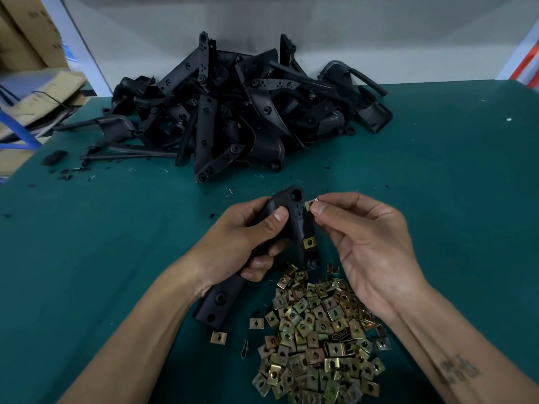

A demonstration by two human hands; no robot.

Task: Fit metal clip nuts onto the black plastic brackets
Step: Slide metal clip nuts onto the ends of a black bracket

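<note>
The left hand [239,243] is closed around a black, angled plastic bracket [294,225], with the thumb pressed flat on its upper face and the other fingers curled under it. The bracket is lifted a little above the table; its long lower arm passes under the left wrist and points down toward the near edge. One brass-coloured metal clip nut [309,243] already sits on the short arm of this bracket, just above a round hole.

The right hand [376,246] pinches a small silvery metal clip nut [310,204] between the thumb tip and the index finger, and this nut touches the right edge of the bracket near its top corner. The other fingers of the right hand are loosely bent and hold nothing (the palm is turned to the left).

Below both hands lies a loose heap of brass-coloured square clip nuts [320,339] on the dark green table mat [87,258]. A few single nuts are scattered just beside the heap, on its left.

Farther back on the mat, against the grey wall, is a large pile of black plastic brackets [233,118], tangled over each other. Small black plastic scraps [67,173] lie on the mat to the left of this pile. Brown cardboard boxes [26,33] stand at the far left, beyond the table edge.
</note>
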